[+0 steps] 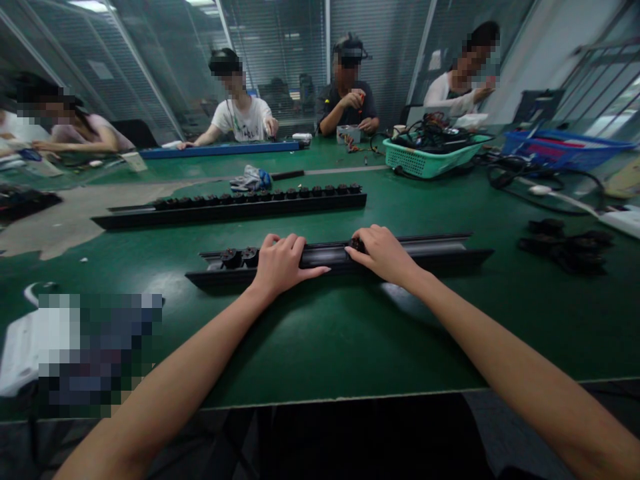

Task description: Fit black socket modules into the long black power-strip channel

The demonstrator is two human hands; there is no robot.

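A long black channel lies across the green table in front of me. My left hand grips it left of its middle, with the fingers over the far side and the thumb stretched along the near side. Two round black socket pieces sit inside the channel, left of that hand; whatever is under the hand is hidden. My right hand is closed on another small black socket piece in the channel, right of the middle. Several loose black pieces lie in a pile to the right.
Farther back lies a second black channel with a row of black pieces. Gloves, a green basket of cables and a blue basket are beyond. A white device lies at left. Several people sit opposite.
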